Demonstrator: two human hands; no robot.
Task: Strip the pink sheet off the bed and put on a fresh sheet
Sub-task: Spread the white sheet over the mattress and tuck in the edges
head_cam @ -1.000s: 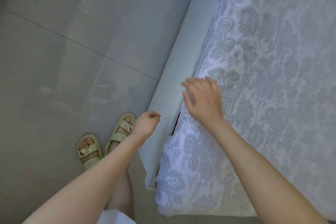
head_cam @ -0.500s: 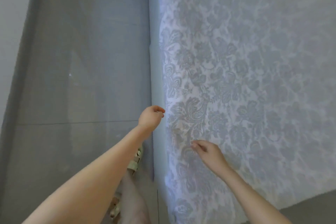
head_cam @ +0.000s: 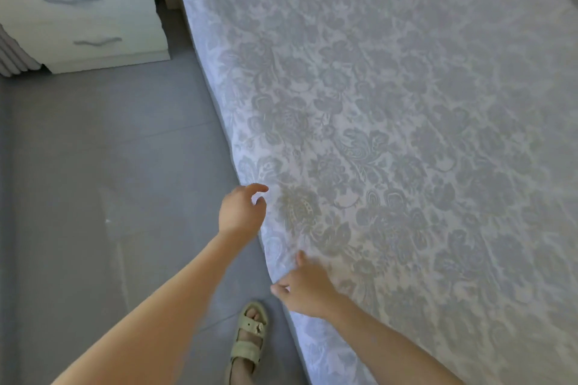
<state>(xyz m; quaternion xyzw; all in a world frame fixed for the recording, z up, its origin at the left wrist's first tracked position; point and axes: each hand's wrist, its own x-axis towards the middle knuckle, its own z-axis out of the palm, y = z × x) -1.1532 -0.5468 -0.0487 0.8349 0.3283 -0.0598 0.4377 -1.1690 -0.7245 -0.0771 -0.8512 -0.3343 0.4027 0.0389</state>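
Observation:
A white sheet with a grey floral pattern [head_cam: 391, 134] covers the bed across the right of the head view, lying smooth over the top and down the near side. My left hand [head_cam: 239, 212] hovers at the bed's left edge with its fingers loosely curled, holding nothing. My right hand [head_cam: 305, 286] rests on the sheet at the same edge, nearer to me, fingers spread flat and the thumb out over the side. No pink sheet is in view.
A white drawer unit [head_cam: 84, 19] with two curved handles stands at the back left beside the head of the bed. Grey tiled floor [head_cam: 93, 197] runs along the bed's left side. My sandalled foot [head_cam: 250, 334] stands close to the bed edge.
The view has swung up along the bed, bringing the drawer unit in. My right hand slid back to the bed's edge; my left hand moved along the edge, its fingers loosening.

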